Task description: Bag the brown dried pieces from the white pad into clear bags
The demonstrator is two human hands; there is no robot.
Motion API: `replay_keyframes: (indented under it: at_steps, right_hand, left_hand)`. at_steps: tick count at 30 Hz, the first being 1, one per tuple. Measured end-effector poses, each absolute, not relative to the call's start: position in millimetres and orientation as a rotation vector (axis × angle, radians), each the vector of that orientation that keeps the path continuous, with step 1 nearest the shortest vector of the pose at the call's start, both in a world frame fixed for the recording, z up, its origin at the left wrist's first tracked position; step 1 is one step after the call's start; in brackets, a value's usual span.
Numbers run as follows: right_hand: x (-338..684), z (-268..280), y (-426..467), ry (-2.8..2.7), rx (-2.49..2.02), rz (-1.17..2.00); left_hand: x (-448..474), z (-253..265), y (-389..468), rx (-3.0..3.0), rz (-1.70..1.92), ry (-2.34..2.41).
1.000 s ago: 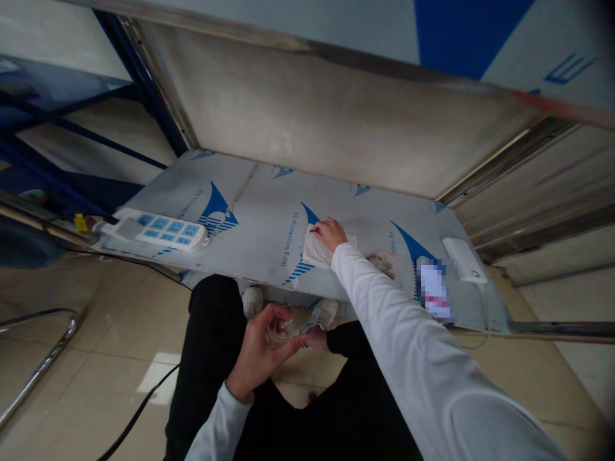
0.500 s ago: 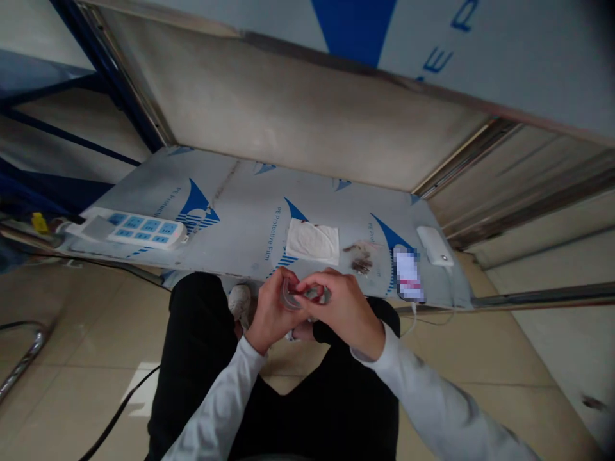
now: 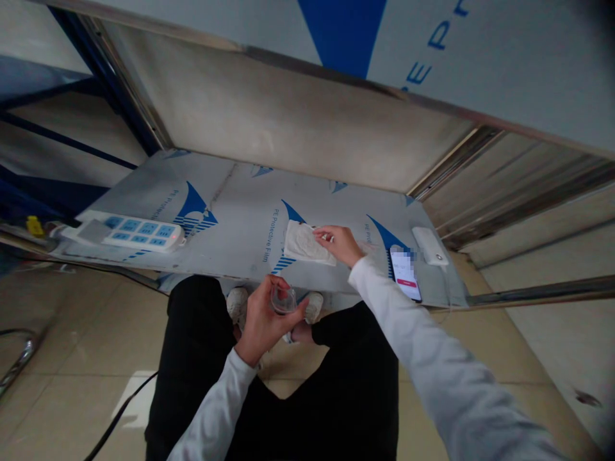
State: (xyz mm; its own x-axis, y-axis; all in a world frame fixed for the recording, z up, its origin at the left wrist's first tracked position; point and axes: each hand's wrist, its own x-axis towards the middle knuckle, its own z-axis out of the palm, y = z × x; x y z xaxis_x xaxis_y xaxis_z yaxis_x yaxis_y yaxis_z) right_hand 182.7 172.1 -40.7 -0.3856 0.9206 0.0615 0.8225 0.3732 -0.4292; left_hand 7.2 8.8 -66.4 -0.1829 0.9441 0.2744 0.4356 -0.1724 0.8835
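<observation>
My left hand [image 3: 266, 320] is wrapped around a small clear plastic cup [image 3: 283, 299], held over my lap just off the front edge of the shelf. My right hand [image 3: 339, 243] is at the right part of a white tissue [image 3: 307, 243] that lies flat on the shelf. Its thumb and fingers are pinched together at the tissue's upper right edge. Whether they grip the tissue or something small, I cannot tell. The dark bits lying to the right of the tissue are now hidden behind my right hand and sleeve.
The shelf [image 3: 230, 211] carries printed protective film. A white power strip [image 3: 139, 232] is at its left end. To the right are a lit phone [image 3: 405, 272] and a white power bank [image 3: 430, 245] with a cable. An upper panel [image 3: 269, 25] overhangs the shelf.
My right hand has left the clear cup and moved forward and right to the tissue. My left hand keeps the cup, slightly lower and to the left.
</observation>
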Motion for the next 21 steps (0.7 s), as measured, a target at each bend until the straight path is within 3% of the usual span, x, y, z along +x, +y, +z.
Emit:
replay_keyframes:
  at_steps: [8, 21]
  right_hand:
    - [185, -113, 254, -2.490, -1.629, 0.270]
    - [168, -114, 281, -2.616, -1.508, 0.199]
  left_hand:
    - [-22, -72, 0, 1.524, 1.308, 1.742]
    - [-27, -77, 6, 1.523, 1.282, 1.732]
